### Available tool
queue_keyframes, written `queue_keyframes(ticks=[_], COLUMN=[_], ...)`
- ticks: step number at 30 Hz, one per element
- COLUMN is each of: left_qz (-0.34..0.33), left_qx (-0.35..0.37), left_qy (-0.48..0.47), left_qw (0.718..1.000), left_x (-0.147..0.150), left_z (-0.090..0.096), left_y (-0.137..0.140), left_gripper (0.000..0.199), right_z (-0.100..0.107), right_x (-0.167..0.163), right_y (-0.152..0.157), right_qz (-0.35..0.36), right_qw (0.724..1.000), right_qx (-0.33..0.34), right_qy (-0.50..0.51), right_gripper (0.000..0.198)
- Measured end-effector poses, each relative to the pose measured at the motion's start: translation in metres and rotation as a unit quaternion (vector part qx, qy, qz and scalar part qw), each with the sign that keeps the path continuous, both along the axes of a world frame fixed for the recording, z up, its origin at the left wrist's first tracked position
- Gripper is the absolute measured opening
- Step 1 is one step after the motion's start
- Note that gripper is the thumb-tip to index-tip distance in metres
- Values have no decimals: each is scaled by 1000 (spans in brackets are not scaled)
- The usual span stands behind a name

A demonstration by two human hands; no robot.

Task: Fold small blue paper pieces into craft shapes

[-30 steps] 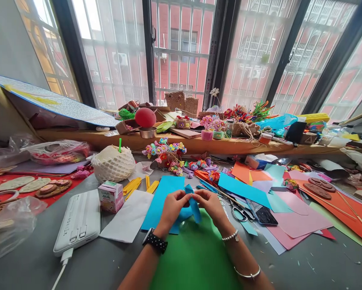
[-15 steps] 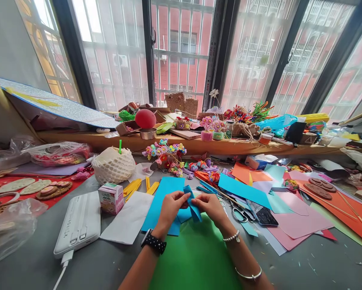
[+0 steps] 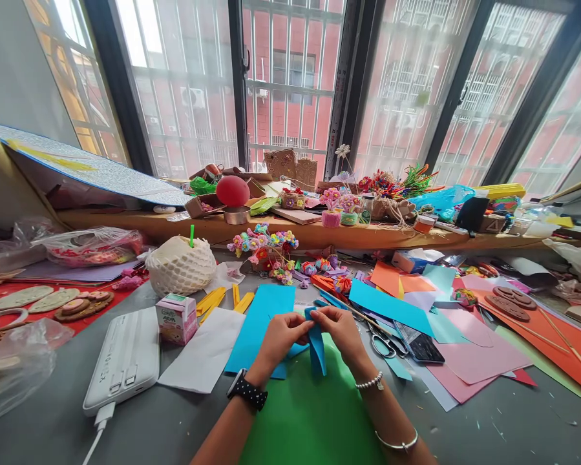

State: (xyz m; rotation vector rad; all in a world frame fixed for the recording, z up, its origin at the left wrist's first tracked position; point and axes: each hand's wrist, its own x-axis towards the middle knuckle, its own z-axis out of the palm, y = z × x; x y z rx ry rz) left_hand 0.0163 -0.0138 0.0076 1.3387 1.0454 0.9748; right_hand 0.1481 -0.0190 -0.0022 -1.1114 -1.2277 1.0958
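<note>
Between my two hands is a folded strip of blue paper (image 3: 318, 354), its lower end hanging free over a green sheet (image 3: 314, 413). The fingertips of my left hand (image 3: 286, 334) pinch its upper left edge. My right hand (image 3: 337, 329) grips the top of the strip from the other side, thumb and fingers closed on it. A larger blue sheet (image 3: 265, 316) lies flat just beyond and left of my left hand. Right of my right hand are scissors (image 3: 383, 345), partly under other pieces.
A white power bank (image 3: 125, 361), a small drink carton (image 3: 176, 320) and a white paper (image 3: 205, 355) lie on the left. To the right are a phone (image 3: 421, 345), a blue strip (image 3: 391, 310) and pink paper (image 3: 484, 352). Crafts crowd the wooden ledge (image 3: 271, 232).
The folded blue paper has turned more upright, its lower end now pointing down. My left hand has shifted slightly right and down, and my right hand now grips nearer the top.
</note>
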Motion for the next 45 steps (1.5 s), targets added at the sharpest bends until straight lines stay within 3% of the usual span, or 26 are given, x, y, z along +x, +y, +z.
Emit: queue_keyframes(ticks=[10, 21, 28, 36, 45], left_qz=[-6, 2, -13, 77, 98], left_qx=[-11, 10, -5, 20, -9], left_qy=[-4, -1, -6, -14, -15], left_qw=[1000, 1000, 1000, 997, 995], left_x=[0, -1, -3, -8, -7], left_z=[1, -2, -4, 1, 5], left_y=[1, 2, 4, 4, 3], left_gripper=[30, 28, 29, 29, 28], right_z=[-5, -5, -2, -5, -9], right_x=[-1, -5, -4, -2, -4], right_y=[2, 1, -1, 0, 3], right_qz=[-22, -40, -35, 60, 15], right_qw=[1000, 997, 997, 997, 997], right_qx=[-1, 50, 42, -46, -27], right_qy=[15, -41, -47, -8, -68], right_gripper=[28, 30, 33, 31, 31])
